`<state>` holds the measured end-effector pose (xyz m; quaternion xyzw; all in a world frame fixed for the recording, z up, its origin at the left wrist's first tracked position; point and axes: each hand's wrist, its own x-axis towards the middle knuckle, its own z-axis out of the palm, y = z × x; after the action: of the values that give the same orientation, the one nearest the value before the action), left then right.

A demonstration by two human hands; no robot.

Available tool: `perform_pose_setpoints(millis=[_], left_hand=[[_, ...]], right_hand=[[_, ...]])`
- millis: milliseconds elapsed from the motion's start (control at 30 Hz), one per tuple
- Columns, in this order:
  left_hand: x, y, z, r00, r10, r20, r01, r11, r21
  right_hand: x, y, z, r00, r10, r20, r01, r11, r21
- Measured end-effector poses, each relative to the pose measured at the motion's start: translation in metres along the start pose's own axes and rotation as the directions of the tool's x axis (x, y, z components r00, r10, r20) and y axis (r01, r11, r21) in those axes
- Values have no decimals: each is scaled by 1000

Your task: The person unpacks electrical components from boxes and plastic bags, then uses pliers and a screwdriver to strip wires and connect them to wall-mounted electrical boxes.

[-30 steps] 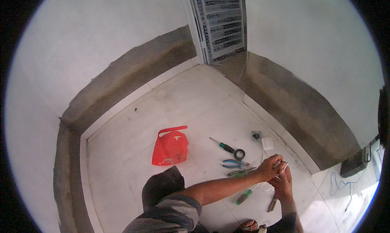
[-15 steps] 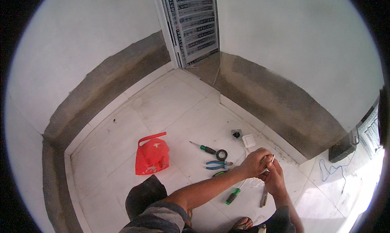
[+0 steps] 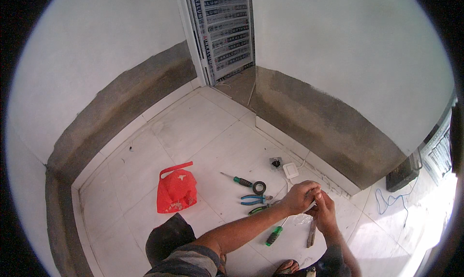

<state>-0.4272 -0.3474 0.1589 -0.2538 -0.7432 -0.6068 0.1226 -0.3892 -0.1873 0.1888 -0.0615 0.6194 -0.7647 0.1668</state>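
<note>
My left hand point(image 3: 300, 198) and my right hand point(image 3: 326, 213) meet over the floor at the right, fingers closed together. What they pinch is too small and hidden to name. A white cord runs from a white square electrical box point(image 3: 291, 170) toward my left hand. Left of the hands lie a screwdriver point(image 3: 243, 182), a roll of black tape point(image 3: 259, 187), blue-handled pliers point(image 3: 252, 199) and a green-and-black-handled tool point(image 3: 258, 210), partly behind my forearm. Nearer me are a green-handled screwdriver point(image 3: 273, 236) and a narrow brown bar point(image 3: 311, 236), beside clear plastic.
A red bag point(image 3: 177, 192) stands on the tiled floor at the left. Close to the electrical box sits a small black item in clear wrapping point(image 3: 276, 163). A black case point(image 3: 402, 177) and a blue cord point(image 3: 391, 199) lie far right, by the wall.
The whole view has shifted slightly, so floor items appear a little lower and farther left. My hands have drawn closer together; the white piece seen between the fingers is now mostly hidden.
</note>
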Motion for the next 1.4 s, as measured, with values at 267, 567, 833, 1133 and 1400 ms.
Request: perform_pose_setpoints(millis=[267,567,833,1133,1400], left_hand=[[2,1,-5,995,-19,102,14,999,51],[-3,7,-6,999,-44,-25,44,999,-17],[-8,-1,-2,998,-51,-46,48,997,-61],[-5,0,4,994,-110,-30,112,991,77],[-6,3,7,989,64,-136,-66,998,-6]], right_hand=[[-1,-7,0,998,26,53,-26,1000,-2],[-3,-13,7,999,41,12,-42,999,29],[-3,-3,1,999,28,35,-28,1000,10],[4,12,-13,997,-14,74,16,999,-29],[-3,-4,-2,1000,22,-5,-22,999,-31]])
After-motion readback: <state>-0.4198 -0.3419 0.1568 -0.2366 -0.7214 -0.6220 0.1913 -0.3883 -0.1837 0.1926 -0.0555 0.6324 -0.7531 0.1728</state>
